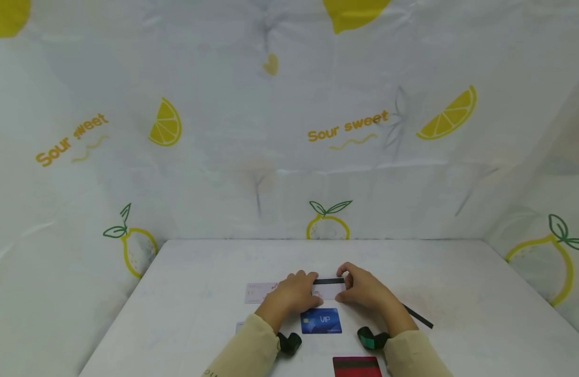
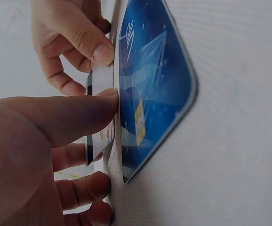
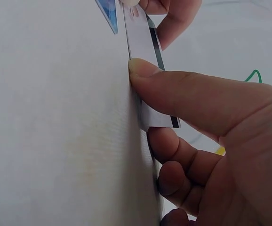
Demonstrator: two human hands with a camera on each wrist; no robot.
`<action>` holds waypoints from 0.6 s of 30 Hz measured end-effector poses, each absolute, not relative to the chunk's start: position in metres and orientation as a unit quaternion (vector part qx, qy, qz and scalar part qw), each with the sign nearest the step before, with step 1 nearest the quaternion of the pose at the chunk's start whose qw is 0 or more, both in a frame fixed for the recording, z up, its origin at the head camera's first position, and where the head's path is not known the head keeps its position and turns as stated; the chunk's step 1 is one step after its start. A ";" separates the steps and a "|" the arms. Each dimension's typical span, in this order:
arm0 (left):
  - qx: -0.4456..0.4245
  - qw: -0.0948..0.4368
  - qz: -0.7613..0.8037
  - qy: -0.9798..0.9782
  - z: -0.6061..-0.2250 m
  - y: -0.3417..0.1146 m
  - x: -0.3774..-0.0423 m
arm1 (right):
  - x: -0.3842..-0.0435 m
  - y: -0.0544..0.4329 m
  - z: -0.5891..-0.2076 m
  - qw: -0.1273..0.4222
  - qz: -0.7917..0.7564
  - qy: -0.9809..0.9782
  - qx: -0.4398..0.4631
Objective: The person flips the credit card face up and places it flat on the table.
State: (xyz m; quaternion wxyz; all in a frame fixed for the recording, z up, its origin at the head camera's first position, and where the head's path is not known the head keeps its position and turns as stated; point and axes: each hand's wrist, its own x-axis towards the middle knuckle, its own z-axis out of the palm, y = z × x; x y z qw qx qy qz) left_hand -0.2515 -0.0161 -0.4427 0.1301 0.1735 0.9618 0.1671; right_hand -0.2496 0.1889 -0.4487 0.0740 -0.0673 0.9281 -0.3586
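A white card point(image 1: 329, 286) with a black stripe along its far edge is tilted up off the white table point(image 1: 459, 293). Both hands pinch it. My left hand point(image 1: 304, 288) holds its left end, thumb on the near edge and fingers behind, as the left wrist view shows on the white card point(image 2: 100, 113). My right hand point(image 1: 348, 285) grips the right end the same way, with the thumb point(image 3: 173, 89) pressed on the white card point(image 3: 145, 52). A blue VIP card point(image 1: 321, 320) lies flat just in front of the hands, and fills the left wrist view as the blue card point(image 2: 155, 84).
A pale card point(image 1: 258, 292) lies to the left of the hands and a red card point(image 1: 357, 366) at the near edge. A thin black strip point(image 1: 417, 317) lies by the right wrist. Lemon-print cloth point(image 1: 289, 131) walls the table's back and sides.
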 end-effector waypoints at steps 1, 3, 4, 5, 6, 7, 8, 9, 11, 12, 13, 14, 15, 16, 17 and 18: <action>0.174 0.131 0.168 0.962 -0.443 -0.016 -0.252 | -0.250 0.189 -0.449 0.073 -0.356 0.929 -0.068; 0.174 0.131 0.167 0.962 -0.441 -0.017 -0.252 | -0.251 0.188 -0.449 0.068 -0.353 0.931 -0.066; 0.176 0.131 0.165 0.962 -0.441 -0.016 -0.251 | -0.250 0.188 -0.449 0.066 -0.353 0.931 -0.065; 0.176 0.131 0.163 0.962 -0.440 -0.016 -0.251 | -0.251 0.188 -0.449 0.064 -0.352 0.932 -0.065; 0.176 0.130 0.162 0.962 -0.440 -0.016 -0.252 | -0.251 0.188 -0.449 0.061 -0.351 0.932 -0.065; 0.176 0.130 0.160 0.963 -0.440 -0.016 -0.252 | -0.251 0.188 -0.450 0.060 -0.353 0.931 -0.064; 0.176 0.130 0.158 0.963 -0.440 -0.016 -0.252 | -0.251 0.188 -0.449 0.061 -0.356 0.931 -0.062; 0.175 0.129 0.156 0.963 -0.440 -0.015 -0.252 | -0.250 0.187 -0.449 0.061 -0.359 0.929 -0.062; 0.174 0.129 0.154 0.964 -0.440 -0.015 -0.251 | -0.250 0.187 -0.449 0.062 -0.362 0.928 -0.062; 0.173 0.129 0.153 0.964 -0.440 -0.015 -0.251 | -0.250 0.187 -0.450 0.062 -0.362 0.928 -0.062; 0.173 0.129 0.151 0.965 -0.440 -0.015 -0.251 | -0.250 0.187 -0.450 0.063 -0.365 0.927 -0.060; 0.173 0.128 0.150 0.965 -0.440 -0.015 -0.251 | -0.250 0.187 -0.450 0.063 -0.365 0.927 -0.060; 0.173 0.128 0.150 0.965 -0.440 -0.015 -0.251 | -0.250 0.187 -0.450 0.063 -0.367 0.926 -0.060; 0.174 0.128 0.149 0.965 -0.440 -0.015 -0.251 | -0.250 0.187 -0.451 0.064 -0.367 0.926 -0.060; 0.174 0.127 0.149 0.965 -0.440 -0.015 -0.251 | -0.250 0.187 -0.451 0.064 -0.368 0.926 -0.061; 0.174 0.127 0.149 0.965 -0.440 -0.015 -0.251 | -0.250 0.187 -0.452 0.065 -0.371 0.924 -0.062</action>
